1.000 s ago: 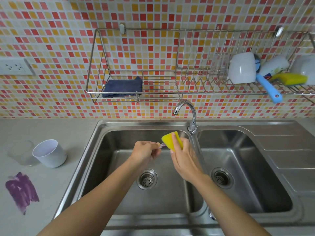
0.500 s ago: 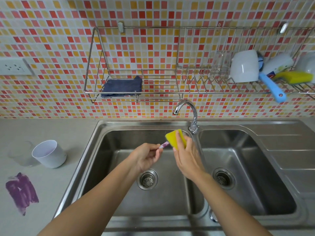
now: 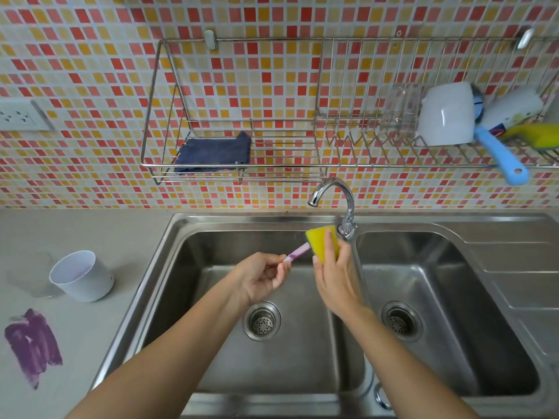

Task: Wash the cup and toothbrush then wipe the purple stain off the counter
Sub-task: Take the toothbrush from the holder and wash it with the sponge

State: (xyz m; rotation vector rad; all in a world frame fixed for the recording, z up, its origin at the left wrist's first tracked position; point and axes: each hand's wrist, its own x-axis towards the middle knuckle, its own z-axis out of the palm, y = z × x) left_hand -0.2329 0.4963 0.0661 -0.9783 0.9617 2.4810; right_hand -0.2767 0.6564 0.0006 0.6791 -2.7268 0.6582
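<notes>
Over the sink point(image 3: 211, 237), the left hand point(image 3: 260, 282) pinched a toothbrush point(image 3: 298, 252) whose tip met the sponge point(image 3: 322, 241) gripped by the right hand point(image 3: 335, 282), the cup point(image 3: 81, 276) nearby.

The cup point(image 3: 83, 275) sits on the desk point(image 3: 121, 237) left of the sink point(image 3: 211, 246), stain point(image 3: 33, 347) before it; my brush point(image 3: 298, 252) and sponge point(image 3: 322, 241) meet over the sink.

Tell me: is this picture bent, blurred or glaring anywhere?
Head view: wide-angle stretch makes the rack and tiles lean outward near the edges; soft light; pale glare on the sink steel; the left hand, right hand and toothbrush look sharp.
</notes>
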